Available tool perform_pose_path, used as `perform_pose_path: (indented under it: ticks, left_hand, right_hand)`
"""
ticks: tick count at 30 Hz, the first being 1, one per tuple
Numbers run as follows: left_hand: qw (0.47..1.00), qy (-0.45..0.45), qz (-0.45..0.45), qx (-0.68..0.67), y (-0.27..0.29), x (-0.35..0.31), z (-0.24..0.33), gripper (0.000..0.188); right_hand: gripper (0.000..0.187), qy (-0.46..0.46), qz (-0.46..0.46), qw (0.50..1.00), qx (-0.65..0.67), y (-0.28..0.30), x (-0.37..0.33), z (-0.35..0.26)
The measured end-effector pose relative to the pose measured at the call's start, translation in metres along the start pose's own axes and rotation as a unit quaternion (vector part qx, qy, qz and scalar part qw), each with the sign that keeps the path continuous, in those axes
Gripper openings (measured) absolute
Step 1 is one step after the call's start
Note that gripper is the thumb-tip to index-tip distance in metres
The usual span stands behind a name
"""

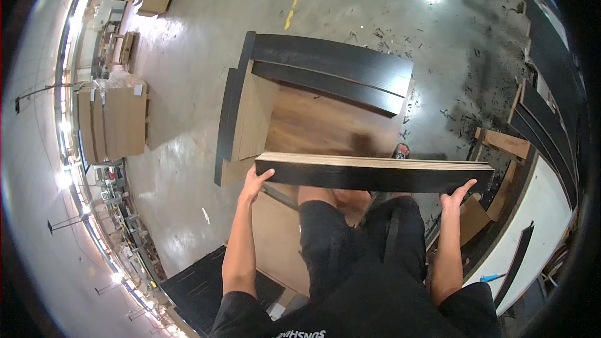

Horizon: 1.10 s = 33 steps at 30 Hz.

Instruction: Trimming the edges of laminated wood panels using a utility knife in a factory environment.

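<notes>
I hold a stack of long, narrow boards (375, 176) level across my body, black on the near face with pale raw wood showing along the top edges. My left hand (253, 184) grips its left end, thumb over the black face. At the opposite end my right hand (456, 194) has hold of it the same way; the fingers of both hands are mostly hidden. Just beyond lies a wood-grain panel (325, 119). Black strips (332, 50) rest along its far side, and a brown board stack (253, 112) with black strips borders its left.
Dark scraps litter the concrete floor (369, 0) at the far right. A white-topped table (523, 213) on my right carries a black strip and a blue cutter (493, 277). Cardboard stacks (116, 119) stand left. Black sheets (213, 281) lie near my left elbow.
</notes>
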<state>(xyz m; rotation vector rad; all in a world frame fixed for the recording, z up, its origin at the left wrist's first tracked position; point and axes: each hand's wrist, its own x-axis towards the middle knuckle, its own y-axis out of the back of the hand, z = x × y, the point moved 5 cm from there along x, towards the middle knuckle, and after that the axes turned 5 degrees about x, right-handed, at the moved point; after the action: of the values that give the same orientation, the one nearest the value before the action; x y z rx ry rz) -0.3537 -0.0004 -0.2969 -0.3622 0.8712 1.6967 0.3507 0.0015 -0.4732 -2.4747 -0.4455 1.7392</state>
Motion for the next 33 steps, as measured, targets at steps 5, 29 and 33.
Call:
perform_pose_path:
  ticks: [5,29,33]
  left_hand:
    - [0.999,0.008,-0.035,0.041,-0.030,0.142,-0.012,0.063]
    - [0.929,0.083,0.101,-0.347,-0.093,0.446,-0.060,0.034]
    - [0.907,0.169,0.003,-0.385,-0.222,0.401,-0.090,0.040]
  right_hand:
    - [0.097,0.037,0.024,0.999,0.013,-0.029,0.074,0.021]
    - [0.097,0.079,0.109,0.991,0.018,-0.146,0.180,0.198]
    - [0.092,0.057,0.081,0.995,0.025,-0.153,0.171,0.230]
